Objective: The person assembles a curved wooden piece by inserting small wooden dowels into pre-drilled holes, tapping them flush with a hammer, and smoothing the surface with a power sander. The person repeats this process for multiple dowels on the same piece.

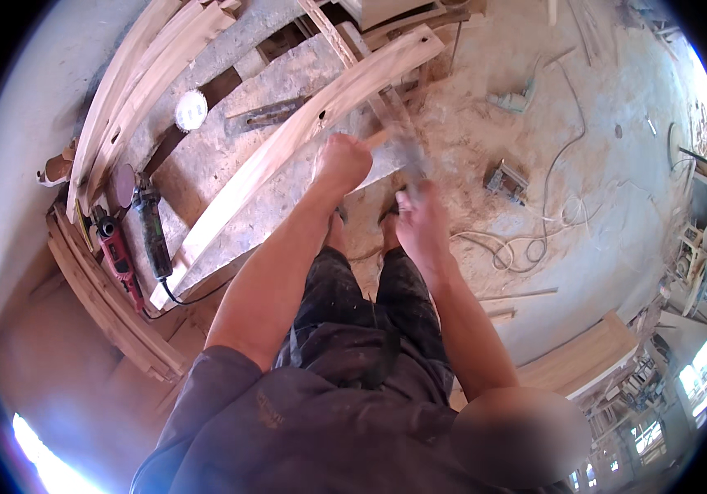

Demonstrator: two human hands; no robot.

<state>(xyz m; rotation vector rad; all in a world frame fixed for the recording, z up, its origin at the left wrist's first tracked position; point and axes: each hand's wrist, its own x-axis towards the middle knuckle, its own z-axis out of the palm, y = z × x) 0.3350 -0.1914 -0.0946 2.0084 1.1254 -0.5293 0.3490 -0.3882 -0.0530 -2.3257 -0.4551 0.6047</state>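
Observation:
A long curved wooden piece (287, 144) lies slantwise across a dusty grey bench (287, 74). My left hand (341, 162) is a fist at its near edge, closed around a tool with a pale wooden handle (376, 138) sticking out to the right. My right hand (421, 221) is a little lower and to the right, blurred by motion. It grips a tool whose grey blurred head (409, 155) is just right of the left fist. What kind of tool it is cannot be made out.
A dark green grinder (152, 232) and a red power tool (116, 251) lie at the bench's left end, with a white disc (190, 109) further back. More curved wooden pieces (123, 90) lean at the left. On the sawdust floor are a small power tool (506, 181), cables (551, 222) and boards (584, 358).

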